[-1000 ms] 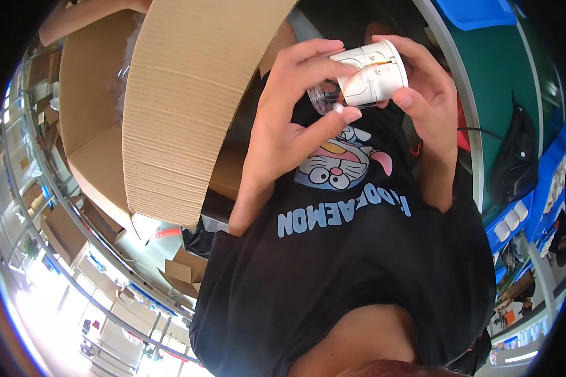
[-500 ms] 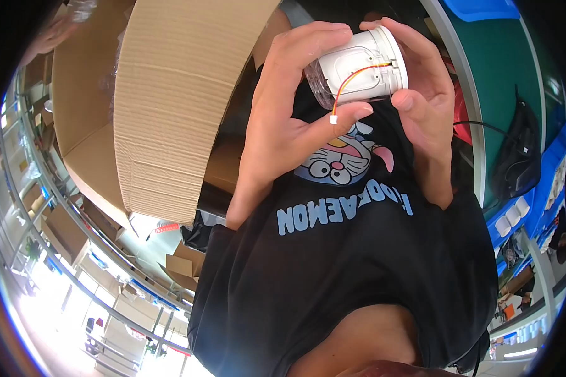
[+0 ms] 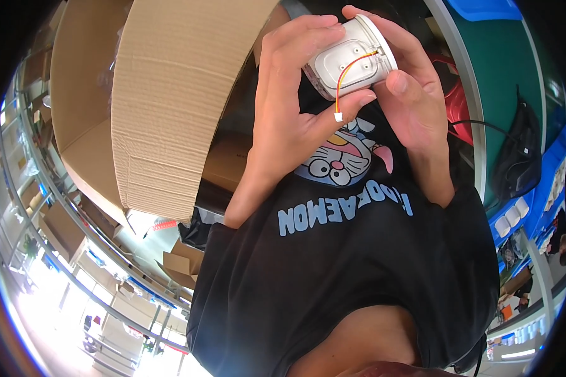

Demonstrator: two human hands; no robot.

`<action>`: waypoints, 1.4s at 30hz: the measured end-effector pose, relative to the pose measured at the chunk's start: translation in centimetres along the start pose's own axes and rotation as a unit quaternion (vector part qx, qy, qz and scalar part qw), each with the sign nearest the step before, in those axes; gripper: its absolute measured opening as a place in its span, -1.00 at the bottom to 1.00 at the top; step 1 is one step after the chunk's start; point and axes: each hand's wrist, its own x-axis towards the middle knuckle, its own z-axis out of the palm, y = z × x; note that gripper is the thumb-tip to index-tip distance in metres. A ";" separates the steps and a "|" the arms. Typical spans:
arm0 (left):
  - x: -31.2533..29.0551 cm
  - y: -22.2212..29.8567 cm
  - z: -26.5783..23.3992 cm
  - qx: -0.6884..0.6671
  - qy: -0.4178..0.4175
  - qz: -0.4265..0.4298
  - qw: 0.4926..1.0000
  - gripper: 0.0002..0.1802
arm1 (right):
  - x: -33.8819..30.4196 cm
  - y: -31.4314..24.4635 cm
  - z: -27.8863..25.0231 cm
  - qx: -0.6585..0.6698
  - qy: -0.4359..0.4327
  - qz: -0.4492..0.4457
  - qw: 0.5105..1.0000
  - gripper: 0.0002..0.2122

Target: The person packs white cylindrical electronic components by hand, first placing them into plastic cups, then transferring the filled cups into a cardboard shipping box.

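Both my hands hold a white plastic cylindrical housing (image 3: 352,63) in front of my chest. It lies tilted, its wide round rim toward the right and a clear part showing at its left end. My left hand (image 3: 289,94) wraps the left end, fingers above and thumb below. With fingers behind the rim and the thumb on its near edge, my right hand (image 3: 412,88) grips the other end. From a slot near the rim, a thin red and yellow cable (image 3: 344,76) curves across the housing. A small white connector (image 3: 339,117) hangs from it by my left thumb.
A large open cardboard box (image 3: 163,107) stands close on my left. On the right runs a green-topped table (image 3: 500,69) with a black pouch-like thing (image 3: 519,151) on it. A red object (image 3: 459,113) sits by its edge. Smaller cardboard boxes (image 3: 182,264) stand further behind on the left.
The housing has tilted and turned slightly in my hands, showing more of its flat wired face. Both hands have shifted a little to the left and up.
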 end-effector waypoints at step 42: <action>1.7 2.6 0.9 0.061 -0.029 -0.123 0.990 -0.24 | 8.1 7.3 -4.1 0.091 -0.287 -0.457 0.837 -0.42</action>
